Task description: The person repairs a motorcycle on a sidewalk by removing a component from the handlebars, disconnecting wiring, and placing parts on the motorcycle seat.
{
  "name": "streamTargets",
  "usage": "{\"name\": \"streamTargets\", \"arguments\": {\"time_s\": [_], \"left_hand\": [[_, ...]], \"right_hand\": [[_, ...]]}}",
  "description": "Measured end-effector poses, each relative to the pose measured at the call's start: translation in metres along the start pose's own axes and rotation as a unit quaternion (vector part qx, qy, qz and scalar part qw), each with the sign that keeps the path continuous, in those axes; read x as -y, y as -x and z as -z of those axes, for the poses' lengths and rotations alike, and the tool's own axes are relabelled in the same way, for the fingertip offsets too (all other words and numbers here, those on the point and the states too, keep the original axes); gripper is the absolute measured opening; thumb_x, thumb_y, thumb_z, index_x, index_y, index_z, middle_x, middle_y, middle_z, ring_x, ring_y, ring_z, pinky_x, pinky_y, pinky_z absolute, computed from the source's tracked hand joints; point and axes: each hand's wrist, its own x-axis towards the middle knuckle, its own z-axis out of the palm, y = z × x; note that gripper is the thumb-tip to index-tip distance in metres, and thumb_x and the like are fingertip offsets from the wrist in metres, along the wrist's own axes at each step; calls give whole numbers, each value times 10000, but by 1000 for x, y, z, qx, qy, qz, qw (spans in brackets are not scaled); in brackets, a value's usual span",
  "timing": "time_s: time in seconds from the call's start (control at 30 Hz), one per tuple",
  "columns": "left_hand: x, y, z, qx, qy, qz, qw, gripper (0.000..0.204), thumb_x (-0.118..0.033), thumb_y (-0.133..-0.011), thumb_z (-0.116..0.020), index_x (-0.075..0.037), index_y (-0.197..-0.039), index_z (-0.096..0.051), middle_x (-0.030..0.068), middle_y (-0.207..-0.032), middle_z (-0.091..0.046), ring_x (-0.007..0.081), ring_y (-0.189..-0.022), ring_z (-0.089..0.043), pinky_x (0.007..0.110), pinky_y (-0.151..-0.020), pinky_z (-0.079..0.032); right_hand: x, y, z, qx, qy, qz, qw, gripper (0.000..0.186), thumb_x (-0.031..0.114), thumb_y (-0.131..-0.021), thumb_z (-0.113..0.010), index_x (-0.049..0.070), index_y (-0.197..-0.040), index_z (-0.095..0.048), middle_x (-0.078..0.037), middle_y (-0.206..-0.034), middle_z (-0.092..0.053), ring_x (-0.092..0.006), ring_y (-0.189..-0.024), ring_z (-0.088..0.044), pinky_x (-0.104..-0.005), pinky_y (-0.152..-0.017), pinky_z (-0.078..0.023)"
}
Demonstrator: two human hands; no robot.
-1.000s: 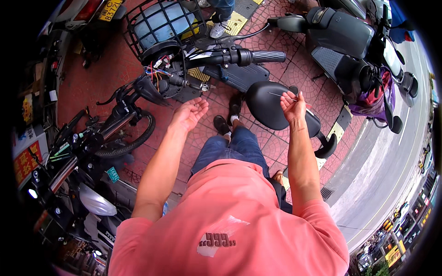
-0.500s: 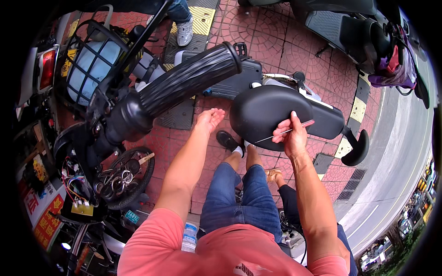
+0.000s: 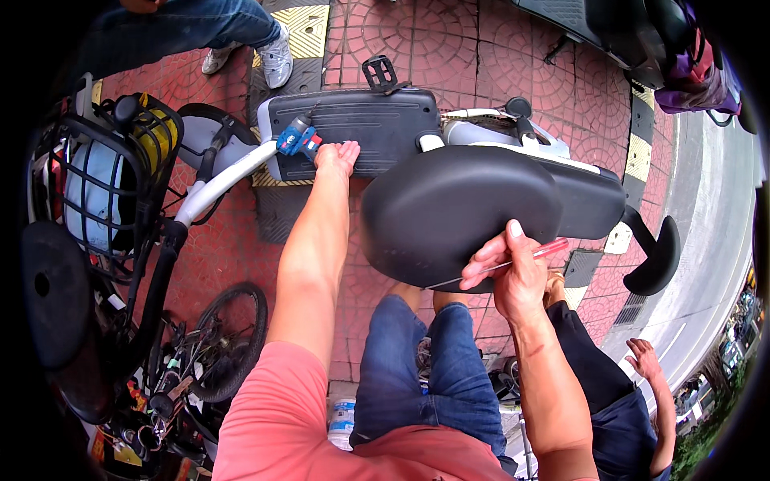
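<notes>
A white and black electric scooter stands across my front, its black seat (image 3: 461,204) close before me and its dark footboard (image 3: 385,128) beyond. A blue cordless drill (image 3: 298,139) lies at the left end of that footboard. Right beside the drill is my left hand (image 3: 339,157), palm up, fingers stretched out, holding nothing. Over the seat's near right edge, my right hand (image 3: 517,276) holds a screwdriver (image 3: 552,248) with a clear red handle. Its thin shaft passes under the thumb and points left.
The handlebar grip (image 3: 60,280) and a black wire basket (image 3: 96,192) are at the left. A person in jeans (image 3: 200,24) stands at far left; another person's hand (image 3: 644,358) shows at lower right. A second scooter (image 3: 618,36) is parked at far right, beside the road.
My left hand has moved forward and left onto the footboard area by the drill. The handlebar grip has swung to the left of view, uncovering the drill. The screwdriver stays in my right hand.
</notes>
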Motion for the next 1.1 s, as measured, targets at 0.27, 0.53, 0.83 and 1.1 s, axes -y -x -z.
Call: {"name": "streamTargets", "arguments": {"time_s": [0.27,0.53,0.83,1.1], "left_hand": [[-17,4,16,38,-39,-3,999,482,-219,-1168,-365,83,-1542,-395,311,-1544,-531,504,-1381,-587,613,-1114,-557],[-7,62,53,-9,-358,-212,909,435,-362,-1103,-556,-36,-979,-816,143,-997,-803,305,-930,-765,416,-817,-608],[-15,104,226,2,-695,-374,615,671,-340,-1061,-590,-83,-1659,-426,136,-740,-796,276,-1108,-779,411,-980,-575],[-6,292,332,112,-560,-129,811,575,-228,-1100,-508,-62,-1647,-443,208,-901,-813,241,-840,-814,377,-785,-627]], "right_hand": [[-1,1,0,3,0,1,1000,637,474,-1129,-531,-64,-846,-723,-257,-742,-749,-336,-579,-749,-390,-560,-645],[-3,-3,-3,6,14,11,1000,638,465,-1141,-511,-46,-817,-715,-241,-710,-739,-327,-543,-733,-417,-519,-650],[11,-3,-16,5,3,-10,1000,524,411,-1089,-620,-41,-845,-725,-229,-717,-751,-309,-513,-727,-347,-457,-598],[52,8,-33,-9,345,-78,935,243,202,-1011,-560,0,-955,-683,-155,-796,-762,-245,-588,-741,-328,-504,-577]]}}
